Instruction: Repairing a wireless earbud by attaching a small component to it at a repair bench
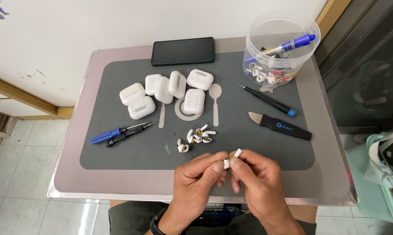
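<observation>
Fingers of left hand and right hand pinched together on white earbud, lifted close for grip, loose earbuds at 11 o'clock on grey mat.

Only one view on my end: head cam, worn high, looking steeply down onto the counter from the near edge. It faces forward toward the wall; the phone marks the far edge, the tub the far right corner. Both hands sit close, low centre: left hand, right hand. The whole mat fits in frame, floor tiles show at left, a basket at right. No second view, so no overlap.
</observation>
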